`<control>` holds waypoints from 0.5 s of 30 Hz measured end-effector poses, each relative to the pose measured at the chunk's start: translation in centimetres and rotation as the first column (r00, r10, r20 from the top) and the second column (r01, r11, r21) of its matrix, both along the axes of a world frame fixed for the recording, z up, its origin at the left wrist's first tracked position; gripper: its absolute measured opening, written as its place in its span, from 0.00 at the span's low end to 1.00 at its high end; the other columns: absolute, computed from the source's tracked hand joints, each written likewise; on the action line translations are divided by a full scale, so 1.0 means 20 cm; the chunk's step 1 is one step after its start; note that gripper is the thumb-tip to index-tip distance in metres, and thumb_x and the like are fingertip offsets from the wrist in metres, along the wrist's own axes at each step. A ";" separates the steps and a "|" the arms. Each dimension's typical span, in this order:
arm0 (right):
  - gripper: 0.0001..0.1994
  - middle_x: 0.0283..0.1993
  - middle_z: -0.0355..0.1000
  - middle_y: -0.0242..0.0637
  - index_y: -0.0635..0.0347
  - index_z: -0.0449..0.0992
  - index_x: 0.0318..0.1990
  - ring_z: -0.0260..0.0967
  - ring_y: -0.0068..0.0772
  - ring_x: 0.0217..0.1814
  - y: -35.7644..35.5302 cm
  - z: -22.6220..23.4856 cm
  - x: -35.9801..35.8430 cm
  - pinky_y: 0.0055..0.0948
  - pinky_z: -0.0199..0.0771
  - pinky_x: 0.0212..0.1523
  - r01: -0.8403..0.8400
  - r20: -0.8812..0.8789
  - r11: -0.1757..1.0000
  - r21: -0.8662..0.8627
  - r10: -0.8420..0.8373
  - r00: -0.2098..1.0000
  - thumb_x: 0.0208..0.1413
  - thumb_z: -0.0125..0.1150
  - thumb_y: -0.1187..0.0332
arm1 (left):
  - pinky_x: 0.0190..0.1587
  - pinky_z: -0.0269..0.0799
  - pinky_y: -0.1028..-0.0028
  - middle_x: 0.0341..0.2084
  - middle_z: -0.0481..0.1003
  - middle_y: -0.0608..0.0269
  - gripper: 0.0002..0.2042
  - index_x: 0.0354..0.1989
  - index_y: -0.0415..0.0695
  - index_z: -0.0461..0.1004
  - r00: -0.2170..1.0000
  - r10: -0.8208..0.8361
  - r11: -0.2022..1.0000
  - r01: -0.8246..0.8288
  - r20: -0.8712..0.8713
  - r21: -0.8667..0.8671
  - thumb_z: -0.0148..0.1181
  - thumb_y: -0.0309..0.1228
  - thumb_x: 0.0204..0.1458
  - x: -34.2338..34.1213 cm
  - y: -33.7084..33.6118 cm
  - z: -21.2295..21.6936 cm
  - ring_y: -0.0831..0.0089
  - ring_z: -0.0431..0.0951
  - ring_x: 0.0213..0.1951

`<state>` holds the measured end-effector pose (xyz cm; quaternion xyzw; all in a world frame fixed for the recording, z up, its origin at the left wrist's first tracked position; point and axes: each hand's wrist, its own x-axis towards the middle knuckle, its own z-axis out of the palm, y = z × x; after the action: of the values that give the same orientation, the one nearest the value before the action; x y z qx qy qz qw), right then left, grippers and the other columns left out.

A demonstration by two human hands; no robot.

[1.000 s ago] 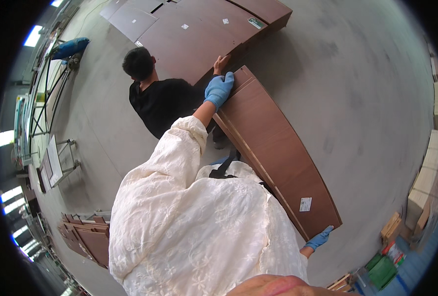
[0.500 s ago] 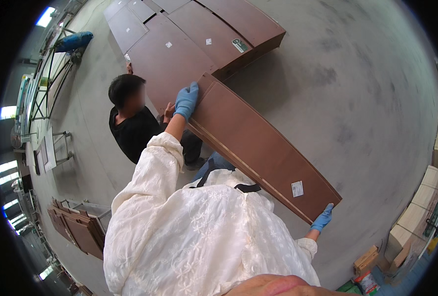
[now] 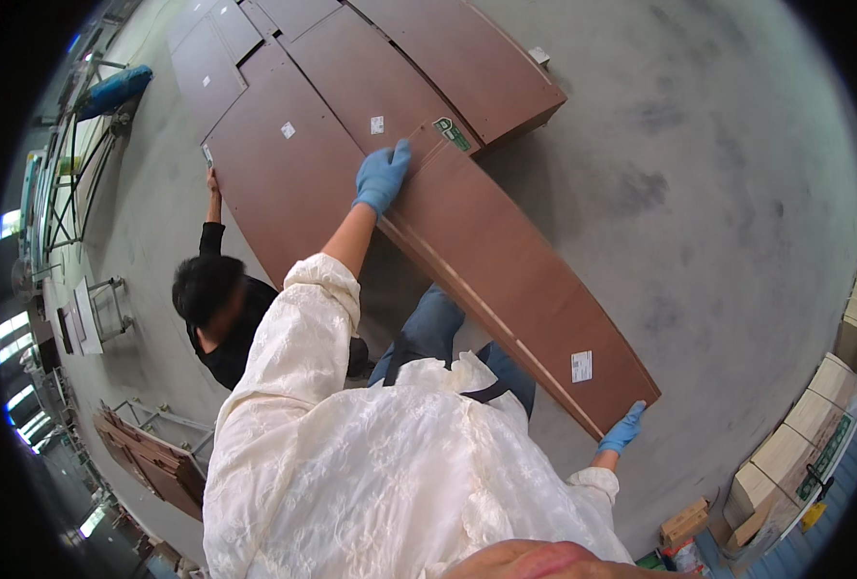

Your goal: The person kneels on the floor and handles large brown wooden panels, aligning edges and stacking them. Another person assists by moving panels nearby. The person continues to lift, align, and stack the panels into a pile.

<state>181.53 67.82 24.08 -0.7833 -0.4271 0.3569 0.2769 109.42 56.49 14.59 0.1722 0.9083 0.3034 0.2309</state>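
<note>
A long brown panel (image 3: 515, 270) with a narrow lengthwise edge strip and a white label near one end slants across in front of me. My left hand (image 3: 382, 178), in a blue glove, grips its far left end. At its near right end, my right hand (image 3: 623, 430), also gloved in blue, is closed round the corner. The panel's far end overlaps the near edge of a broad row of brown panels (image 3: 274, 183); whether it touches them I cannot tell.
On the left a person in black (image 3: 226, 318) crouches, one hand on the panel row's edge. Leaning brown boards (image 3: 153, 458) stand at lower left, a metal rack (image 3: 76, 174) farther off. Stacked pale boards (image 3: 786, 458) and a cardboard box (image 3: 684, 521) are at lower right.
The panel row appears lower and farther left in view. The crouching person has shifted left and nearer, one arm now stretched along the row's edge. Both my hands keep their grip on the panel.
</note>
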 end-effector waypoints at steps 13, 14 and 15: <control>0.45 0.65 0.74 0.52 0.76 0.70 0.68 0.76 0.45 0.59 0.89 -0.82 -0.91 0.38 0.78 0.60 0.072 -0.011 0.988 -0.135 -0.075 0.997 0.67 0.55 0.34 | 0.60 0.70 0.62 0.48 0.83 0.44 0.42 0.55 0.35 0.81 0.979 -0.174 0.981 0.182 0.106 -0.061 0.50 0.69 0.62 -0.94 1.23 -0.53 0.54 0.81 0.51; 0.45 0.65 0.74 0.51 0.76 0.70 0.68 0.76 0.45 0.59 0.94 -0.90 -0.98 0.38 0.78 0.61 0.091 0.000 0.987 -0.133 -0.092 0.996 0.67 0.55 0.34 | 0.60 0.70 0.62 0.48 0.83 0.44 0.42 0.55 0.35 0.81 0.977 -0.185 0.978 0.193 0.101 -0.075 0.50 0.69 0.62 -0.99 1.29 -0.60 0.54 0.81 0.51; 0.45 0.65 0.74 0.51 0.76 0.71 0.68 0.76 0.45 0.59 1.01 -0.98 -1.05 0.38 0.78 0.61 0.121 0.005 0.984 -0.133 -0.122 0.993 0.67 0.55 0.34 | 0.60 0.71 0.62 0.47 0.84 0.44 0.43 0.54 0.36 0.82 0.985 -0.161 0.981 0.166 0.056 -0.095 0.51 0.71 0.60 -1.04 1.35 -0.68 0.54 0.81 0.50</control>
<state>160.63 87.93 4.43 -0.8239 -0.3533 0.3684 0.2461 88.65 83.54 1.01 0.2274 0.8993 0.2417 0.2849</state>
